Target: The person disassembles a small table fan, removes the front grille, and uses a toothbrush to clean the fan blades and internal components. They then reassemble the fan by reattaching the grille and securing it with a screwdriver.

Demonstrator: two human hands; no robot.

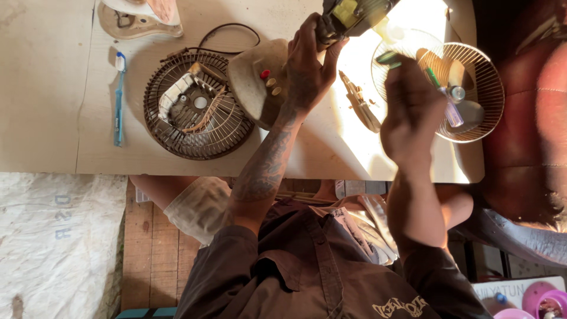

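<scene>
My left hand (307, 71) grips the yellowish fan motor housing (348, 15) at the table's far edge, just above the beige fan base (251, 82) with its red and tan buttons. To its right, my right hand (407, 112) is closed on a green-handled tool (387, 57) whose tip points toward the motor. What the tip touches is hidden in the glare.
A dusty rear fan grille (198, 109) lies left of the base, with a black cable (230, 29) behind it. A blue toothbrush (119, 100) lies further left. A second grille (472, 94) at the right holds small tools. A wooden-looking tool (360, 105) lies between my hands.
</scene>
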